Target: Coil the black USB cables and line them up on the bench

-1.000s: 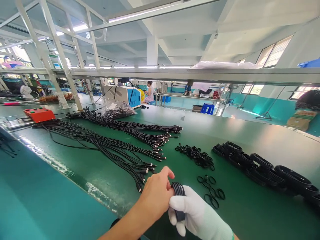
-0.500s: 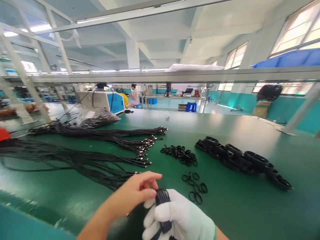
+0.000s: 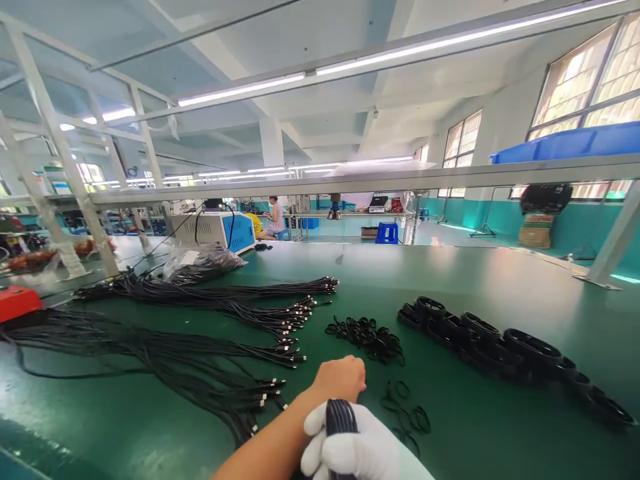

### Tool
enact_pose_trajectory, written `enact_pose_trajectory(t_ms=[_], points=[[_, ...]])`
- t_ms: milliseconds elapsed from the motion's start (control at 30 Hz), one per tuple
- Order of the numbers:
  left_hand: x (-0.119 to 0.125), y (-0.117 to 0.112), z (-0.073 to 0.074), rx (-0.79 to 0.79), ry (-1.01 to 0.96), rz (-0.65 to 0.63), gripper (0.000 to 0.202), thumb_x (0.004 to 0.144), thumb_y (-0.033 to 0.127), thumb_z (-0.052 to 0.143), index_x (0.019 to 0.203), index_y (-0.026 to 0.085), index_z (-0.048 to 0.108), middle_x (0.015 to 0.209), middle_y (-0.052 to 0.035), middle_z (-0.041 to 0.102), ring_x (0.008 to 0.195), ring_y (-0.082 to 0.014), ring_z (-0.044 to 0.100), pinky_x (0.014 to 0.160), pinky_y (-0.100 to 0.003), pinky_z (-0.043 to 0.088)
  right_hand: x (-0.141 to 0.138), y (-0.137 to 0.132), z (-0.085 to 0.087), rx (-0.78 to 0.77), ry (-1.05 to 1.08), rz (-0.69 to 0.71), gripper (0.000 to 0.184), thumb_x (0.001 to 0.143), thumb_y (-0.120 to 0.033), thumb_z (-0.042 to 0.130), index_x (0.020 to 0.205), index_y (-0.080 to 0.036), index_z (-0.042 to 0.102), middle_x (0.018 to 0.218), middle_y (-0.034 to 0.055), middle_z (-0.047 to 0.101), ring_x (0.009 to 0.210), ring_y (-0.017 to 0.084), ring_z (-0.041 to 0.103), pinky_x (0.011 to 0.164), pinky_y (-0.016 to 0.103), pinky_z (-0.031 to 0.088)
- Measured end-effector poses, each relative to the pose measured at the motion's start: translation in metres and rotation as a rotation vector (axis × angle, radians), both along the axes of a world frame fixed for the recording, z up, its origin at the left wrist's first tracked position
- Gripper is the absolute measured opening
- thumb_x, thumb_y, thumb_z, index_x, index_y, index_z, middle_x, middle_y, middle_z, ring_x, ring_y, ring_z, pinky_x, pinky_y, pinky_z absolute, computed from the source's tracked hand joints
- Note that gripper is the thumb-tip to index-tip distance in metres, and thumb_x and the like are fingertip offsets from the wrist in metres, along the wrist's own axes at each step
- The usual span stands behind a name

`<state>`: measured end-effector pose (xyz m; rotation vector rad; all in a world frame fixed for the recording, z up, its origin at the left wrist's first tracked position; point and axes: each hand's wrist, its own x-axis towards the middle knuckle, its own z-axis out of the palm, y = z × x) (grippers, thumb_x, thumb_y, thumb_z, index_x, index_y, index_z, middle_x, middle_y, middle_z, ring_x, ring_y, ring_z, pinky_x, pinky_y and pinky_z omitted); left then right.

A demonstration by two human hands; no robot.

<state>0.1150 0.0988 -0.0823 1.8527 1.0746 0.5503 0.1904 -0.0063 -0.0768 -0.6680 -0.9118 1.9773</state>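
My right hand (image 3: 360, 450), in a white glove, is closed around a coiled black cable (image 3: 341, 417) held upright at the bottom of the view. My bare left hand (image 3: 341, 377) sits just beyond the coil with its fingers curled under; what they grip is hidden. A few loose black rubber bands (image 3: 406, 413) lie on the green table (image 3: 450, 280) just right of my hands. A larger heap of rubber bands (image 3: 367, 333) lies farther ahead.
A row of finished cable coils (image 3: 493, 340) runs along the right. Bundles of straight black cables (image 3: 190, 363) spread across the left. Behind them are a plastic bag (image 3: 200, 262), a white-and-blue machine (image 3: 217, 230) and a red box (image 3: 17, 301). A person (image 3: 275, 217) sits far back.
My left hand has gone from a pinch on the coil's top to a curled fist just beyond it. My head has tilted up, so both hands sit lower in view.
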Motion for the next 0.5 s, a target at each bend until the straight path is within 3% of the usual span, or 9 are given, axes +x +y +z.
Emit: enact_pose_trajectory(t_ms=[133, 233, 300, 367, 500], points=[[-0.053, -0.012, 0.014, -0.140, -0.162, 0.073, 0.030, 0.074, 0.046, 0.054, 0.066, 0.021, 0.040, 0.059, 0.0065, 0.036, 0.051, -0.0094, 0.035, 0.048, -0.021, 0.027, -0.007, 0.013, 0.001, -0.072, -0.196, -0.269, 0.045, 0.055, -0.036, 0.075, 0.088, -0.016, 0.052, 0.072, 0.0013, 0.060, 0.047, 0.009, 0.053, 0.037, 0.020, 0.040], [-0.074, -0.039, 0.015, -0.326, -0.371, 0.120, 0.041, 0.070, 0.059, 0.054, 0.072, 0.021, 0.038, 0.064, 0.0056, 0.040, 0.049, -0.0067, 0.035, 0.045, -0.020, 0.024, -0.007, 0.019, -0.001, -0.039, -0.288, -0.470, 0.041, 0.059, -0.030, 0.072, 0.093, -0.017, 0.052, 0.085, 0.0031, 0.059, 0.053, 0.010, 0.055, 0.034, 0.021, 0.042], [-0.074, -0.056, 0.007, -0.460, -0.548, 0.154, 0.046, 0.065, 0.057, 0.065, 0.072, 0.020, 0.039, 0.063, 0.0054, 0.044, 0.047, -0.0056, 0.036, 0.044, -0.019, 0.025, -0.006, 0.021, -0.004, -0.022, -0.284, -0.490, 0.043, 0.057, -0.027, 0.074, 0.094, -0.017, 0.052, 0.083, 0.0024, 0.060, 0.054, 0.011, 0.055, 0.035, 0.021, 0.043], [-0.069, -0.065, -0.007, -0.504, -0.610, 0.171, 0.048, 0.063, 0.058, 0.070, 0.070, 0.020, 0.041, 0.059, 0.0063, 0.046, 0.043, -0.0048, 0.034, 0.042, -0.019, 0.022, -0.006, 0.020, -0.008, -0.015, -0.229, -0.439, 0.044, 0.057, -0.028, 0.074, 0.092, -0.017, 0.052, 0.070, -0.0010, 0.058, 0.049, 0.010, 0.053, 0.035, 0.021, 0.041], [-0.063, -0.070, -0.033, -0.304, -0.447, 0.209, 0.056, 0.062, 0.071, 0.064, 0.067, 0.020, 0.043, 0.050, 0.0088, 0.038, 0.042, -0.0051, 0.026, 0.042, -0.020, 0.015, -0.007, 0.017, -0.014, -0.112, -0.040, -0.361, 0.044, 0.056, -0.036, 0.073, 0.090, -0.018, 0.052, 0.056, -0.0053, 0.052, 0.042, 0.007, 0.045, 0.035, 0.017, 0.029]])
